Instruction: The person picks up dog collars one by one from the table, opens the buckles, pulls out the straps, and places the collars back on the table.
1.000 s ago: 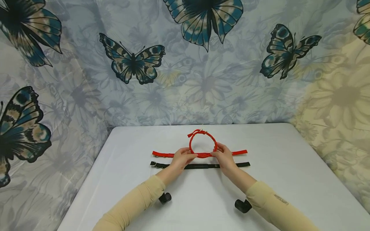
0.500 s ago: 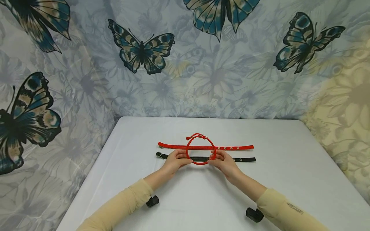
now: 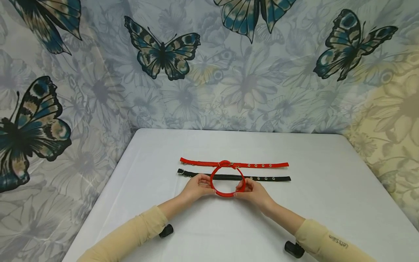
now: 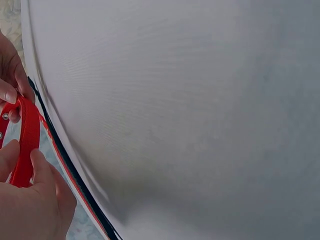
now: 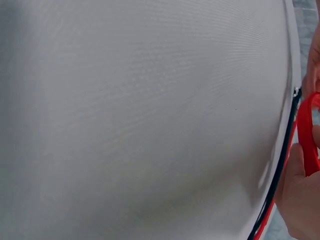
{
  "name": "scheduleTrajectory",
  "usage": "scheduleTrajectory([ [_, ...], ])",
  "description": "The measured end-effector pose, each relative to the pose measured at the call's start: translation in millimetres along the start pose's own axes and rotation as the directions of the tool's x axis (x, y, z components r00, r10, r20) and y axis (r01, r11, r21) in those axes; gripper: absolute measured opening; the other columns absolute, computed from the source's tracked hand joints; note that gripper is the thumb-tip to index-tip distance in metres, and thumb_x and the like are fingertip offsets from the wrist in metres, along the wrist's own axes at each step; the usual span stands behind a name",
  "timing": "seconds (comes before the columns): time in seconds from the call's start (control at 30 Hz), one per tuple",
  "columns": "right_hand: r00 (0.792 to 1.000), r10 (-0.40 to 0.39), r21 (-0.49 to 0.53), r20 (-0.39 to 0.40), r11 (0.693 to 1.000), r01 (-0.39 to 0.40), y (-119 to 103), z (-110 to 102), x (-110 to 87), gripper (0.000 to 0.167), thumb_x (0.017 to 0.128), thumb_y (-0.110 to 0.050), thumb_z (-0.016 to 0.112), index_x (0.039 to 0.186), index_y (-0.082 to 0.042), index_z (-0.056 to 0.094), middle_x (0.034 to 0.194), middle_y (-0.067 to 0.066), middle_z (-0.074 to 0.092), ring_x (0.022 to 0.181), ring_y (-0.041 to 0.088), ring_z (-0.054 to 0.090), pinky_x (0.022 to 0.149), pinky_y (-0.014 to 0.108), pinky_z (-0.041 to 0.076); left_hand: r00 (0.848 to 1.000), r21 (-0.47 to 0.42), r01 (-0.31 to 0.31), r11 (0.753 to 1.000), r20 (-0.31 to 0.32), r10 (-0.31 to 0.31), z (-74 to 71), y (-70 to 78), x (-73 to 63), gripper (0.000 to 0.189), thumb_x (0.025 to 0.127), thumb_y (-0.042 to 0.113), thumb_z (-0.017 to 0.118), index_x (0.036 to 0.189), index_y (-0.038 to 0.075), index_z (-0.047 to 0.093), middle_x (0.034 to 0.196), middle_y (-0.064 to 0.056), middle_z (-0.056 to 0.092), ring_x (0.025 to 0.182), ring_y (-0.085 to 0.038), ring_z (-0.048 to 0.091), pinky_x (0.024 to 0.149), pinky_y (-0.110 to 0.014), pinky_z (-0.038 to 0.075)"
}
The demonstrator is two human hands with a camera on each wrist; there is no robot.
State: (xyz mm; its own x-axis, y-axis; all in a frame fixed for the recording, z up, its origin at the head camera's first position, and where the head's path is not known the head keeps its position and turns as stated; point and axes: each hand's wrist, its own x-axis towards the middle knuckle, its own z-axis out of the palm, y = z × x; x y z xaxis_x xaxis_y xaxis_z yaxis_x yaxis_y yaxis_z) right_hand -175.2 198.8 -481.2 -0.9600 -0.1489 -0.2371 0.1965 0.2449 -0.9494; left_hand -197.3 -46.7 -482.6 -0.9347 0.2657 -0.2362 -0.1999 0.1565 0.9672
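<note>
A red collar (image 3: 226,194), buckled into a ring, is held up between both hands. My left hand (image 3: 198,187) pinches its lower left side with thumb and fingers; my right hand (image 3: 254,192) pinches the lower right. The buckle and strap end are at the ring's top. In the left wrist view the collar (image 4: 31,131) shows its broad band and metal eyelets. Behind the ring, a black collar (image 3: 273,178) lies stretched out flat, with a second red collar (image 3: 276,165) parallel beyond it; the ring overlaps both in the head view.
The white table (image 3: 131,163) reaches back to a butterfly-patterned cloth (image 3: 248,91), which also hangs at both sides. Below the forearms show black wrist devices, one at the left (image 3: 166,231) and one at the right (image 3: 294,249).
Both hands have drawn the red ring toward the person, from over the flat red collar to the near side of the black one. The head view has tilted down and turned slightly left.
</note>
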Motion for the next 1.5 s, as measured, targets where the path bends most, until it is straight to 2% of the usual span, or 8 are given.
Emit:
scheduleTrajectory([
  [0.17,1.0,-0.018,-0.076,0.009,0.997,0.019,-2,2,-5.3,0.029,0.08,-0.005,0.079,0.102,0.001,0.06,0.083,0.005,0.064,0.075,0.017,0.056,0.066,0.024,0.049,0.999,-0.006,-0.019,1.0,0.027,0.019,0.0,-1.8,-3.9,0.043,0.075,-0.001,0.08,0.111,-0.002,0.056,0.099,-0.009,0.062,0.085,-0.015,0.064,0.075,-0.026,0.053],
  [0.37,0.999,-0.038,-0.099,0.017,0.994,0.04,-11,5,-12.6,0.025,0.081,0.0,0.076,0.1,0.005,0.06,0.09,0.01,0.066,0.076,0.019,0.057,0.066,0.024,0.049,0.999,-0.015,-0.024,1.0,0.038,0.025,1.1,-2.6,-6.8,0.042,0.075,-0.005,0.079,0.11,-0.004,0.056,0.096,-0.009,0.062,0.083,-0.014,0.062,0.072,-0.025,0.052],
  [0.6,0.999,-0.051,-0.193,0.002,0.98,0.05,8,5,-3.8,0.018,0.08,-0.006,0.079,0.089,-0.003,0.063,0.086,0.003,0.063,0.081,0.018,0.053,0.068,0.027,0.046,0.999,0.077,-0.03,0.997,0.04,0.027,1.1,-5.5,-8.7,0.038,0.074,-0.003,0.081,0.104,0.0,0.058,0.092,-0.005,0.063,0.083,-0.014,0.062,0.071,-0.025,0.051],
  [0.77,0.999,-0.046,-0.23,0.008,0.972,0.046,10,5,-4.8,0.017,0.08,-0.011,0.079,0.083,-0.007,0.063,0.087,0.002,0.063,0.084,0.019,0.053,0.067,0.03,0.047,0.999,0.138,-0.03,0.99,0.035,0.026,1.8,-8.7,-10.2,0.036,0.073,0.0,0.082,0.101,0.004,0.059,0.091,-0.002,0.063,0.084,-0.014,0.061,0.072,-0.026,0.05],
  [0.97,0.998,-0.068,-0.278,0.011,0.958,0.069,10,5,-6.2,0.017,0.08,-0.011,0.08,0.08,-0.009,0.063,0.086,0.001,0.064,0.086,0.019,0.054,0.068,0.03,0.047,0.998,0.154,-0.048,0.987,0.034,0.043,2.0,-9.7,-13.2,0.037,0.072,0.0,0.083,0.101,0.005,0.059,0.09,-0.002,0.063,0.084,-0.015,0.06,0.071,-0.027,0.051],
  [1.17,0.995,-0.099,-0.295,0.022,0.95,0.101,12,5,-6.1,0.016,0.08,-0.01,0.08,0.082,-0.009,0.064,0.084,0.001,0.063,0.085,0.019,0.053,0.07,0.031,0.046,0.998,0.16,-0.054,0.986,0.034,0.049,2.6,-11.4,-12.7,0.037,0.072,0.001,0.083,0.101,0.005,0.06,0.089,-0.002,0.065,0.085,-0.016,0.061,0.071,-0.028,0.05],
  [1.3,0.993,-0.116,-0.321,0.024,0.94,0.118,12,3,-8.1,0.015,0.08,-0.01,0.079,0.088,-0.01,0.067,0.083,0.0,0.062,0.083,0.019,0.053,0.069,0.032,0.046,0.998,0.155,-0.061,0.986,0.033,0.057,2.9,-12.6,-13.6,0.037,0.072,-0.001,0.083,0.1,0.005,0.06,0.089,-0.002,0.065,0.085,-0.016,0.061,0.07,-0.028,0.05],
  [1.5,0.994,-0.113,-0.349,0.004,0.931,0.108,13,-1,-10.8,0.017,0.081,-0.015,0.079,0.095,-0.016,0.07,0.091,-0.005,0.066,0.097,0.019,0.059,0.085,0.038,0.049,0.997,0.147,-0.074,0.986,0.029,0.071,1.8,-13.3,-13.8,0.037,0.071,-0.001,0.083,0.1,0.005,0.06,0.09,-0.003,0.065,0.086,-0.017,0.061,0.071,-0.028,0.051],
])
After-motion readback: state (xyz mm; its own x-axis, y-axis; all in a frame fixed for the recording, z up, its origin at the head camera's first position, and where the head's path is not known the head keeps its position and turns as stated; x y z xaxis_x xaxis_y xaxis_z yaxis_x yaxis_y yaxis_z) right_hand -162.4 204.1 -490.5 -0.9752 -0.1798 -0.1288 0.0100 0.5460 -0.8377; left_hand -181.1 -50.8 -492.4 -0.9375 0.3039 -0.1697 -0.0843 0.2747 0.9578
